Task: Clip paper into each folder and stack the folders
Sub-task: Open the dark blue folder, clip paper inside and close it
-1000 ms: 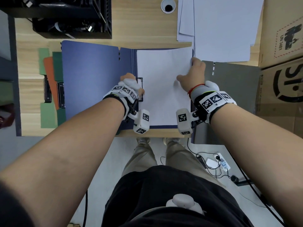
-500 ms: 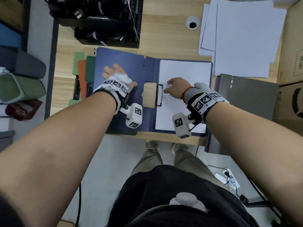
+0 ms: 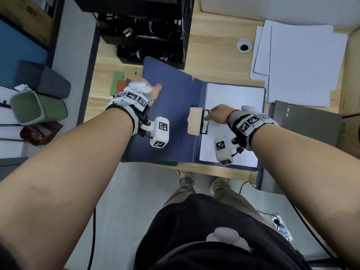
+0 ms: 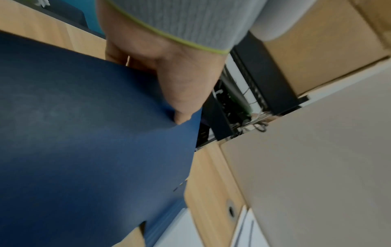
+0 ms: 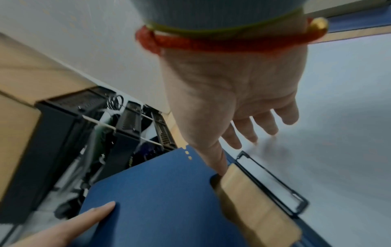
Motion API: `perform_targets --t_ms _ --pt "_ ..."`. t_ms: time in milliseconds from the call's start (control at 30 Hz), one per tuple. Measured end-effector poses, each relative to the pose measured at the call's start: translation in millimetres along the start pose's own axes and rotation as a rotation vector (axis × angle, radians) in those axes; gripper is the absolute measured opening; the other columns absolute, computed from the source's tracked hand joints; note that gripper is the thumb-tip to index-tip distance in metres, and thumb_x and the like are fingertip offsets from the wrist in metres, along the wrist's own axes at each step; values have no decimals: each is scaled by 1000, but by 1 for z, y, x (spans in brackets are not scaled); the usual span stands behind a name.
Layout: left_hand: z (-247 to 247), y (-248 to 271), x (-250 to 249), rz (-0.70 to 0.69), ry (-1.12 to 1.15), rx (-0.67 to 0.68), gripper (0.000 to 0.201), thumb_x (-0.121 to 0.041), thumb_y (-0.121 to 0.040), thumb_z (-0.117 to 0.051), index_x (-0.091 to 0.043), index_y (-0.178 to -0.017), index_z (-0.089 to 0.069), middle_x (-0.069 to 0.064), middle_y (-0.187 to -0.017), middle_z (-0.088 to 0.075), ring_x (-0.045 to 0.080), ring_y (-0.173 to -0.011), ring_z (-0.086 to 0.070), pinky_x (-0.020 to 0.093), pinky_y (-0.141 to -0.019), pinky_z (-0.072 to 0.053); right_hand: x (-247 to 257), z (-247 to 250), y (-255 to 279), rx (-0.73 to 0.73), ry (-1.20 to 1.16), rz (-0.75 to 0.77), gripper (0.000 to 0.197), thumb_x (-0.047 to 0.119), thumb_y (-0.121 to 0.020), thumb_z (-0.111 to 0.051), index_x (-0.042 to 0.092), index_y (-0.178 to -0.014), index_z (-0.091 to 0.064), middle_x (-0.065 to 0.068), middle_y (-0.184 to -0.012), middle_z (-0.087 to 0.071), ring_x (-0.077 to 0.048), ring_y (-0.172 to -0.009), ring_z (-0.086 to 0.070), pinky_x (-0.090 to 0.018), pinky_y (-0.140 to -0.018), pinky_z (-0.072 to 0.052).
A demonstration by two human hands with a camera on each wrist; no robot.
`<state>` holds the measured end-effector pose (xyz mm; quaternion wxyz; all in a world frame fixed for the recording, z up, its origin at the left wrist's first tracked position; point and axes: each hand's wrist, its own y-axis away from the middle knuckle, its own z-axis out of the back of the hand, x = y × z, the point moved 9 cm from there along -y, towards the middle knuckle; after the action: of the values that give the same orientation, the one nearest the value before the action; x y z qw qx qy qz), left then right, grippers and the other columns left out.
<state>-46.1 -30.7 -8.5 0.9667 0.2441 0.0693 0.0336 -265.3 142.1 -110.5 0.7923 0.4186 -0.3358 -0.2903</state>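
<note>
Paper (image 3: 233, 98) now sits clipped, so left hand (image 3: 143, 90) pinches the blue folder (image 3: 167, 114) cover, lifting it shut, right hand (image 3: 220, 114) spread flat.

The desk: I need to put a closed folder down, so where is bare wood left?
Bare desk shows between the black crate, the cable hole and the loose paper stack, behind the blue folder. A narrow strip runs along the near edge. Left is crowded with green and orange folders; right holds a grey folder.
</note>
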Motion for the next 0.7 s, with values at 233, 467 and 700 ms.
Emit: perform_targets --t_ms 233,467,700 --pt "-5 27 -66 -60 446 295 104 -92 -70 -28 -15 -136 -53 5 -131 -57 28 -119 -55 41 -103 -40 24 48 55 37 -720 195 52 59 -92 -52 15 -118 -64 -8 -120 -68 -26 -96 -70 -42 -88 -57" --pt "-70 69 -138 -120 574 601 71 -71 -91 -29 -12 -85 -68 7 -78 -66 23 -63 -64 27 -54 -50 -24 102 89 -71 -881 194 75 79 -82 -43 15 -112 -67 -3 -96 -75 -28 -84 -73 -43 -80 -59" --pt "-140 66 -129 -154 115 523 51 -35 -90 -60 -1 -128 -57 17 -129 -60 34 -120 -57 42 -100 -46 -124 100 64 -425 -738 -40 42 54 -94 -51 14 -105 -56 5 -85 -57 -15 -73 -55 -27 -62 -39"
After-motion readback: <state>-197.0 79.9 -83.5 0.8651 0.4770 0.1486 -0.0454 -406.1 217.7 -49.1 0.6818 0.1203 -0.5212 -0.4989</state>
